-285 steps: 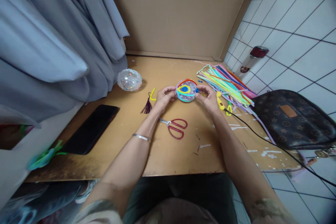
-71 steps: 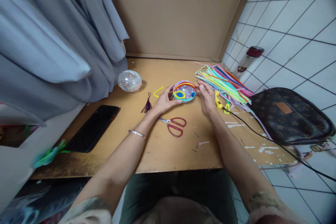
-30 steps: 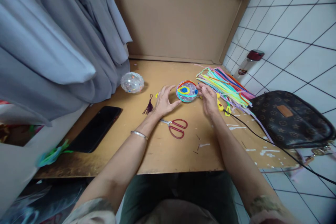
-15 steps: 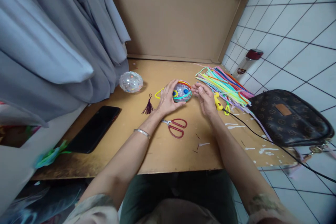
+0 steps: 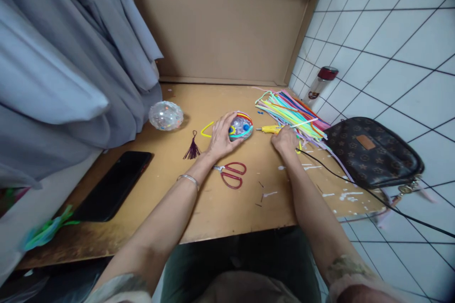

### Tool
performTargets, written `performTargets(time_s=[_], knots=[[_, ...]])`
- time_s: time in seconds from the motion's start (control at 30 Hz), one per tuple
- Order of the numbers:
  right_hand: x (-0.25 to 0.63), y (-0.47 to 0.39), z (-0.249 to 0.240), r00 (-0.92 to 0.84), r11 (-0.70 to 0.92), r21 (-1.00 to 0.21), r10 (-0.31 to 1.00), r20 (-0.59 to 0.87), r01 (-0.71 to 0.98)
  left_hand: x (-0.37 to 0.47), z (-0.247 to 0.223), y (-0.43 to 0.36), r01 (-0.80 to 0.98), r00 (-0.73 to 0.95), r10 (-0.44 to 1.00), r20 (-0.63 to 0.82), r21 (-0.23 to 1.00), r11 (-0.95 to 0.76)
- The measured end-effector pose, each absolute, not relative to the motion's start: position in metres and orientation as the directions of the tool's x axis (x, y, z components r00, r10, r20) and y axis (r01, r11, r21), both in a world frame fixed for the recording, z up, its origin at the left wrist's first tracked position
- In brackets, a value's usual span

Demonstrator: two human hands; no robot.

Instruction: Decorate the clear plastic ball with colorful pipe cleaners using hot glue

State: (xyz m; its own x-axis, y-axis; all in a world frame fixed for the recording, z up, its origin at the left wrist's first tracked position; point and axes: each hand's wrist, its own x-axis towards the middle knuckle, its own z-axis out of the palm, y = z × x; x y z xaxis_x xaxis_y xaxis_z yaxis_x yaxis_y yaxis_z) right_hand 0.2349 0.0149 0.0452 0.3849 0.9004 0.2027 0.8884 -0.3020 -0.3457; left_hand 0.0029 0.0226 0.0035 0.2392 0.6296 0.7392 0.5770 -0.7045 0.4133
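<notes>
My left hand (image 5: pixel 222 138) is wrapped around the left side of a decorated clear ball (image 5: pixel 242 125), which rests on the table with red, yellow and turquoise strips and blue spots on it. To its right, my right hand (image 5: pixel 285 142) is closed round a yellow glue gun (image 5: pixel 270 129). The gun's metal nozzle points left at the ball, a small gap apart, and a white glue stick sticks out behind. A yellow loop (image 5: pixel 206 129) shows left of the ball. Red-handled scissors (image 5: pixel 232 174) lie in front, and a dark purple tassel (image 5: pixel 192 148) lies by my left wrist.
Colourful pipe cleaners (image 5: pixel 291 111) lie in a pile behind my right hand. A second clear ball (image 5: pixel 166 116) and a black phone (image 5: pixel 113 185) are at the left. A brown patterned bag (image 5: pixel 377 151), the gun's black cord (image 5: pixel 330 165) and a red-capped bottle (image 5: pixel 321 84) are at the right.
My right hand has moved away from the ball and taken hold of the glue gun, whose nozzle now points left. My left hand still holds the ball. The view has shifted slightly.
</notes>
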Motion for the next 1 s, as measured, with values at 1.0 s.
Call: performTargets(time_s=[1.0], knots=[[0.208,0.029,0.001,-0.014,0.401,-0.814,0.9,0.435,0.42,0.01,-0.004,0.028,0.531,0.185,0.656,0.732,0.487,-0.693]])
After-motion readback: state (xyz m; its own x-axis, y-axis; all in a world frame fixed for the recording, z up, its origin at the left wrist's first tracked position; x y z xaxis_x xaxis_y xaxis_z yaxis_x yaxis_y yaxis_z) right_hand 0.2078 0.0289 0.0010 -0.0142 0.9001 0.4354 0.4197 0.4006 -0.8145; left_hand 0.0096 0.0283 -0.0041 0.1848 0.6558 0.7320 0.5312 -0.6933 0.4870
